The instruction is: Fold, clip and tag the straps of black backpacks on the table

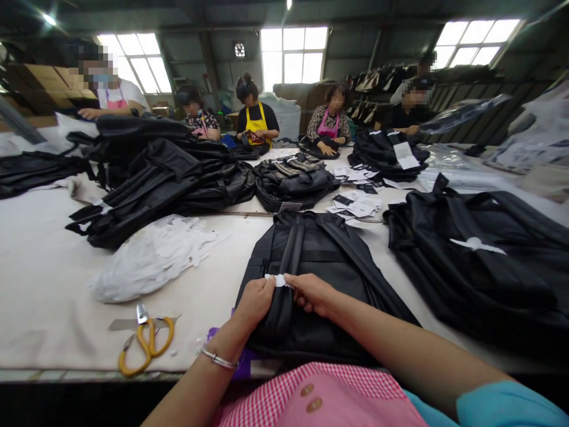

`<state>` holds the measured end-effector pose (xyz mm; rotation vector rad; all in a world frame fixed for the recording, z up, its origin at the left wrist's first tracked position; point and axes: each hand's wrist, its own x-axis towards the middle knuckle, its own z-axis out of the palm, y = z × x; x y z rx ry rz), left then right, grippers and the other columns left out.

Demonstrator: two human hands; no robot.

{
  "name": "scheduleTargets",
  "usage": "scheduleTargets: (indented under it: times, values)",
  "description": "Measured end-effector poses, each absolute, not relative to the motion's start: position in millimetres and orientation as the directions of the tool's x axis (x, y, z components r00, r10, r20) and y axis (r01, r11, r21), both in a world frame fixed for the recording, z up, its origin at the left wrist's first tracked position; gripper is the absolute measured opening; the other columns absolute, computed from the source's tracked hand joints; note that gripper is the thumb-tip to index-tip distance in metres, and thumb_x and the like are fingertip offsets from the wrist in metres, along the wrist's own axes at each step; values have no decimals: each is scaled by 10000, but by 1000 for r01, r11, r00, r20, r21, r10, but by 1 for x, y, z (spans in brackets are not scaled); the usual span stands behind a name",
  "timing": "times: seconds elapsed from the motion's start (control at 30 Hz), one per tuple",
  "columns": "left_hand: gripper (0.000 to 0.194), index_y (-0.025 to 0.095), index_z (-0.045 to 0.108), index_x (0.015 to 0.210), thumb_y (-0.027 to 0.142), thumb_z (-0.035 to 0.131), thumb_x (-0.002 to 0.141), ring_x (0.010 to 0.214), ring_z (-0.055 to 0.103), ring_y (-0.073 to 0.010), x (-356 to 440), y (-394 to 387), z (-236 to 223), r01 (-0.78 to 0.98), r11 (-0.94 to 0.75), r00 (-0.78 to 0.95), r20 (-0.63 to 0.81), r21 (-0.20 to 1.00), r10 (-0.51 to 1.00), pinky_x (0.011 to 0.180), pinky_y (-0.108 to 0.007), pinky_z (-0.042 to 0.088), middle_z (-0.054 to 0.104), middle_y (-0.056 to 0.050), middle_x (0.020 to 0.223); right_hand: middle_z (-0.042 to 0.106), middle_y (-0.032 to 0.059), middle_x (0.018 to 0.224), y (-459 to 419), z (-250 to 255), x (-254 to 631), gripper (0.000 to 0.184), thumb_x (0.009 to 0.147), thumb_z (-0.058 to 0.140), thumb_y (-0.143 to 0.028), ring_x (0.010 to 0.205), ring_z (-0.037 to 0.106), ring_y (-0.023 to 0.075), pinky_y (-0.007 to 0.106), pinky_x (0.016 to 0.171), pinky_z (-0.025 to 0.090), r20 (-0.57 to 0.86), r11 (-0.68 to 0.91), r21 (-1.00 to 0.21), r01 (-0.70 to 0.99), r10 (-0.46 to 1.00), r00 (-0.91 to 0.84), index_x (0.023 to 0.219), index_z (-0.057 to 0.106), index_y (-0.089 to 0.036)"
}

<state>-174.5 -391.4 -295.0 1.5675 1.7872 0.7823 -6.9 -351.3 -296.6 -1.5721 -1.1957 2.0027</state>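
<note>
A black backpack [329, 261] lies straps-up on the table right in front of me. Across one of its shoulder straps [291, 249] runs a small white strip [280, 281]. My left hand [256, 302] pinches the strip's left end between thumb and finger. At the other end, my right hand [309, 292] grips it the same way, its remaining fingers curled. The strip spans the short gap between my hands, against the strap. Part of the bag's lower left side is hidden behind my left hand and forearm.
Yellow-handled scissors [149, 344] lie at the table's front left, near a bag of white strips [151, 261]. Black backpacks are piled at left [169, 178] and right [484, 255]. Paper cards [358, 204] are scattered beyond my bag. Several co-workers [258, 115] work along the far side.
</note>
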Motion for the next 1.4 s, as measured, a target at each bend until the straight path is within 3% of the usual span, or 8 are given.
scheduleTargets:
  times: [0.27,0.6,0.73,0.87,1.07,1.27,1.33,1.4]
  values:
    - [560,152,569,539,593,419,850,577,506,-166,-170,-384,-287,649,118,-12,-145,751,989,543,-274,296,525,-15,551,373,-95,446,-361,-302,-19,342,793,664,-419,365,295,61,187,356,176,-538,-522,-843,131,810,-235,671,421,-211]
    - [557,182,539,523,485,305,927,583,554,-184,-167,-386,-297,716,82,-53,-64,694,997,591,-303,313,597,-73,564,383,-64,509,-361,-317,-24,307,738,639,-298,523,345,73,220,475,258,-173,-135,-956,259,976,-131,519,468,-165]
    - [547,176,559,560,514,317,916,601,562,-191,-171,-385,-299,638,98,-69,-70,764,995,598,-299,338,614,-71,595,378,-81,482,-363,-319,-25,346,694,683,-402,452,332,65,213,428,230,-284,-290,-957,5,933,-220,581,433,-192]
    - [563,179,542,566,589,330,890,610,561,-197,-177,-386,-299,528,166,-72,-151,833,986,578,-288,365,602,-46,590,407,-91,483,-364,-320,-24,437,622,746,-470,400,342,57,186,379,174,-417,-514,-824,-237,835,-360,658,396,-212]
    - [539,176,573,610,534,307,913,656,580,-204,-176,-387,-298,584,88,-46,-76,807,996,625,-295,380,618,-51,634,441,-76,502,-361,-314,-24,338,709,714,-412,371,340,49,169,348,188,-538,-620,-774,-132,752,-381,711,456,-193]
    - [568,173,572,574,570,316,890,648,590,-219,-180,-380,-300,568,170,-29,-187,805,982,624,-307,405,619,-62,613,413,-91,475,-358,-319,-28,310,712,703,-319,375,340,51,165,364,206,-513,-646,-721,-252,741,-432,687,416,-203]
    - [576,165,614,610,582,323,881,694,609,-236,-183,-378,-297,552,205,-24,-230,808,973,656,-316,427,654,-76,664,491,-59,517,-358,-312,-23,261,751,662,-346,392,386,63,180,375,249,-524,-641,-755,-139,717,-460,681,465,-191]
    - [576,159,655,648,592,344,867,752,626,-254,-187,-376,-289,558,229,-28,-258,797,966,701,-326,446,687,-88,721,590,-15,598,-357,-298,-9,194,790,609,-328,431,439,77,201,405,309,-452,-485,-873,43,776,-440,694,546,-173]
